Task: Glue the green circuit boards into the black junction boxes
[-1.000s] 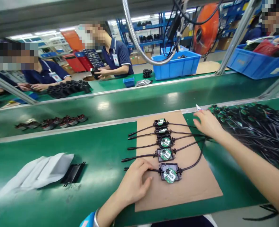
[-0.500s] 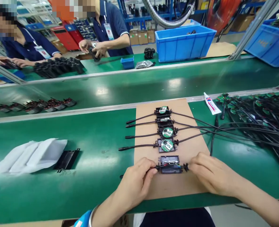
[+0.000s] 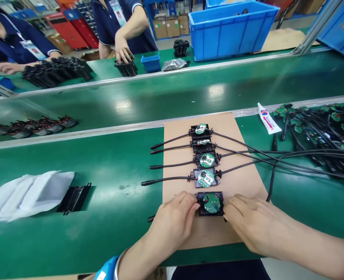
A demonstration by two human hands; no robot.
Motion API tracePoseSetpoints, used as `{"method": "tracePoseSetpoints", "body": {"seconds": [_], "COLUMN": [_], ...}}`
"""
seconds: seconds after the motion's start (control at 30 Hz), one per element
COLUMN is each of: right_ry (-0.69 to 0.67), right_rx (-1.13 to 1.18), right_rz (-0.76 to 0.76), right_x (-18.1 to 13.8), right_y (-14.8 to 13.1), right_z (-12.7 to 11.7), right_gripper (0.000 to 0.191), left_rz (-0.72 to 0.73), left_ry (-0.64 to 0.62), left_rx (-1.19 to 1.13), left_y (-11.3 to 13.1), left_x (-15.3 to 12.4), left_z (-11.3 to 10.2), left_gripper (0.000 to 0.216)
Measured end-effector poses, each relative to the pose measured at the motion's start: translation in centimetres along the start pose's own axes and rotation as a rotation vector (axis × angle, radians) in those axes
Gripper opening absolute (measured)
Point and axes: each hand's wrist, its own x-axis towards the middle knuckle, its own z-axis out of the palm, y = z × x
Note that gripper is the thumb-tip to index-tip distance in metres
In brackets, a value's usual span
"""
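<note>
Nearer the housing now, the right hand (image 3: 252,223) has closed in from the right, and a round green circuit board (image 3: 212,203) shows inside it, where half a second ago loose wires were visible. That black housing (image 3: 201,211) sits at the lower centre of the frame, on a brown cardboard sheet (image 3: 237,182). At its left end the left hand (image 3: 172,219) has thumb and forefinger almost together, its grip nearly closed on the housing's edge. The right hand's fingers curl against the opposite end; how tight that grip is, I cannot tell, since the fingertips are hidden.

Just above, four similar units (image 3: 206,177) stand in a column, cables running out on both sides. On the green worktop (image 3: 116,221), a white tube (image 3: 269,118) and a tangle of black cables (image 3: 329,144) lie at right; a black tray (image 3: 74,198) lies partly under white wrapping (image 3: 28,194) at left.
</note>
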Motion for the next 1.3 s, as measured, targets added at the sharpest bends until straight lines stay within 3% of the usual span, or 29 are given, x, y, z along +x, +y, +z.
{"method": "tracePoseSetpoints", "body": {"seconds": [0.17,0.23,0.37,0.5,0.7,0.9,1.1,1.3], "right_ry": [-0.072,-0.087,-0.059,-0.03,-0.063,-0.021,-0.004,-0.069], "right_rx": [0.043,0.033,-0.019,-0.067,-0.111,-0.072,-0.007,-0.047], "right_rz": [0.052,0.056,0.044,0.023,0.016,0.016,0.02,0.03], "right_x": [1.3,1.6,1.9,1.9,2.0,1.9,2.2,2.3], "right_y": [-0.4,-0.4,-0.5,-0.7,-0.9,-0.7,-0.7,-0.9], "right_z": [-0.1,0.2,0.9,1.4,1.9,2.1,2.3,2.0], "right_gripper": [0.011,0.018,0.028,0.034,0.043,0.045,0.04,0.038], "left_rz": [-0.039,-0.03,0.042,0.204,0.274,0.297,0.369,0.285], "left_ry": [-0.057,-0.052,0.03,0.129,-0.009,-0.051,-0.113,-0.038], "left_rx": [-0.013,-0.005,0.068,0.195,0.442,0.541,0.759,0.651], "left_y": [-0.4,-0.6,-1.1,-0.8,0.3,0.5,1.3,1.0], "left_x": [0.3,0.2,-0.2,-0.4,-0.3,-0.3,0.9,0.7], "left_z": [-0.4,-0.4,-0.1,0.1,-0.7,-1.1,-0.7,-0.9], "left_gripper": [0.021,0.02,0.017,0.017,0.028,0.032,0.022,0.019]}}
